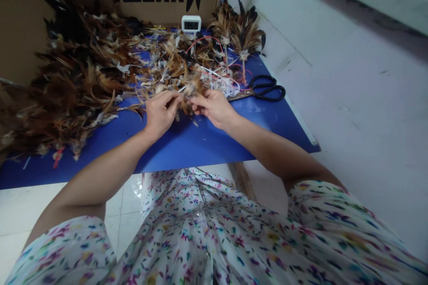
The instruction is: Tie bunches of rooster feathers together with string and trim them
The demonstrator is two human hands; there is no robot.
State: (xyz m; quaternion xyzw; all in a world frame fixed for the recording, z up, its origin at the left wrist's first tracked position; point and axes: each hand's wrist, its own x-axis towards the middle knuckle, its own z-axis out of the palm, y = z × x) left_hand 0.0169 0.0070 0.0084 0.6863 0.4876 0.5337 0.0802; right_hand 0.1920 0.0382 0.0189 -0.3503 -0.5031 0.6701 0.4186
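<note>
Over the blue table, both my hands meet at a small bunch of brown and pale fluffy feathers [194, 87]. My right hand [216, 107] pinches it from the right, thumb along its base. My left hand [160, 112] is closed at the bunch's left side, thumb and forefinger pressed together on its edge. A short white strip shows just above the left fingertips; I cannot tell whether they grip it too. Just behind the hands lie loose feathers [172, 60]. Close to my right hand is a tangle of white strips [223, 83].
Black-handled scissors [267, 88] lie right of the hands. A large heap of feathers [83, 84] covers the table's left side. Tied feather bunches [242, 38] and a white digital clock [191, 18] are at the back, before a cardboard box [150, 6]. The wall [334, 75] borders the right.
</note>
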